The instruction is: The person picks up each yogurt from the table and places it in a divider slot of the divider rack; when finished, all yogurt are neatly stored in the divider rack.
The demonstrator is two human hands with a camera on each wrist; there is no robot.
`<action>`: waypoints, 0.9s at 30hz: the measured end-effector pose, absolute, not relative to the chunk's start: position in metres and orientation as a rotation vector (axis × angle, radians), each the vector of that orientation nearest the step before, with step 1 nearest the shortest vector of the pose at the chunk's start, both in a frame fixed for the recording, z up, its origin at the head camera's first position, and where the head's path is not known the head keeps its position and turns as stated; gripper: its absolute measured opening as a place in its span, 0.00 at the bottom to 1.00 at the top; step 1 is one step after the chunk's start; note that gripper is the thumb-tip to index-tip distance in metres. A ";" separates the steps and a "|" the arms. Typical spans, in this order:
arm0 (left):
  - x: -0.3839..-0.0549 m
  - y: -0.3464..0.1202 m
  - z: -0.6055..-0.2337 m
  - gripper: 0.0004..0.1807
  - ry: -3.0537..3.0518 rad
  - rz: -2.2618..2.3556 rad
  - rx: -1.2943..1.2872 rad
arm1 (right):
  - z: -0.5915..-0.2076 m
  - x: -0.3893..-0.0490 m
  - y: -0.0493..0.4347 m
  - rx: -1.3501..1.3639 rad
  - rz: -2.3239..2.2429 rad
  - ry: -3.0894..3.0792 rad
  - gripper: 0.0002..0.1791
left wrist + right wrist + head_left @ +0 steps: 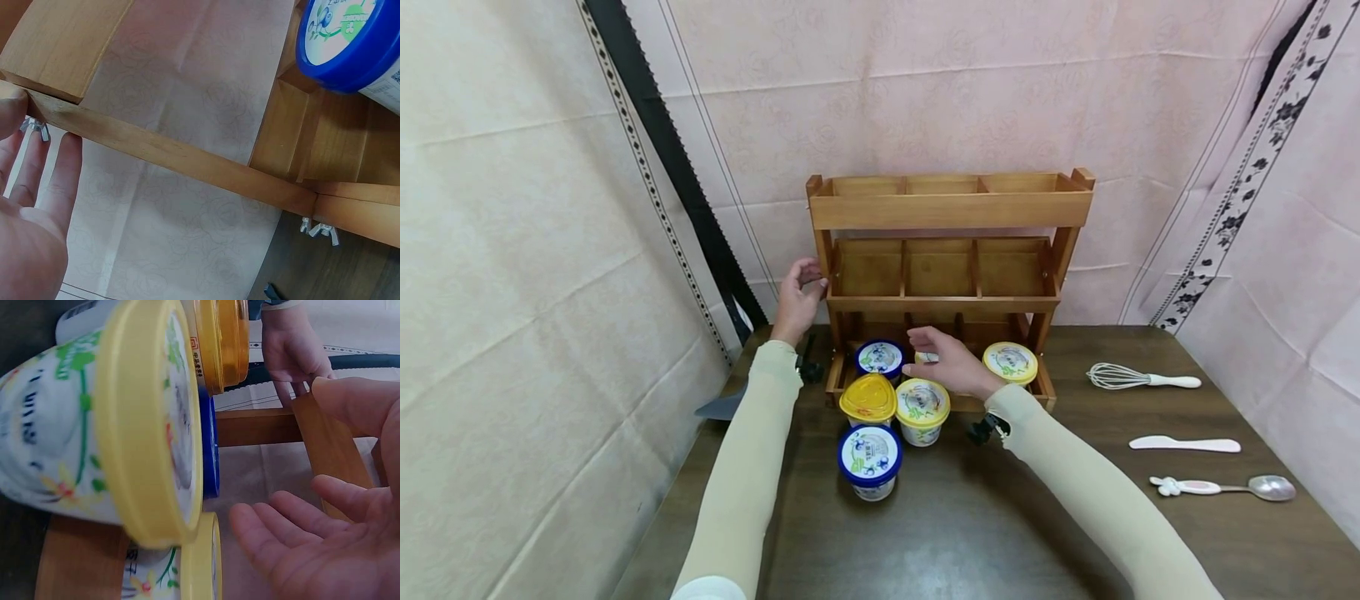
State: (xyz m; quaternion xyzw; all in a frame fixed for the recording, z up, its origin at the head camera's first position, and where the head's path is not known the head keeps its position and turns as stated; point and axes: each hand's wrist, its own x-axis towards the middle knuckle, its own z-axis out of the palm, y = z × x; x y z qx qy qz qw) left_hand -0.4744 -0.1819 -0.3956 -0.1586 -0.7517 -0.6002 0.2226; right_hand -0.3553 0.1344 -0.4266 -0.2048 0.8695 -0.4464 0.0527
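My left hand (797, 300) grips the left side of the three-tier wooden rack (940, 305). In the left wrist view the thumb lies over the frame bar, with the fingers on its other edge by a wing nut (36, 128). My right hand (951, 364), fingers loosely extended, hovers empty at the bottom tier, partly hiding a tub (927, 357). That tier also holds a blue-lidded tub (881, 358) at left and a yellow-lidded tub (1010, 363) at right. Before the rack stand another yellow-lidded tub (923, 404), an orange-yellow-lidded container (868, 398) and another blue-lidded tub (869, 457).
On the table's right side lie a whisk (1138, 377), a white knife (1184, 444) and a spoon (1225, 487). A grey-blue flat object (721, 407) shows beside the left forearm. Patterned cloth (970, 100) hangs behind the rack and at both sides.
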 end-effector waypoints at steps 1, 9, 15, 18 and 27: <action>-0.474 -0.182 -0.396 0.20 -2.077 -1.656 -0.438 | -0.427 -0.353 0.137 -0.633 -1.359 2.641 0.42; -0.474 -0.183 -0.397 0.20 -2.085 -1.649 -0.430 | -0.434 -0.336 0.154 -0.692 -1.371 2.640 0.40; -0.475 -0.182 -0.396 0.20 -2.084 -1.643 -0.439 | -0.440 -0.327 0.165 -0.738 -1.407 2.650 0.40; -0.476 -0.181 -0.396 0.20 -2.079 -1.659 -0.441 | -0.443 -0.321 0.170 -0.766 -1.389 2.684 0.39; -0.477 -0.179 -0.394 0.21 -2.095 -1.663 -0.387 | -0.453 -0.309 0.178 -0.767 -1.320 2.707 0.40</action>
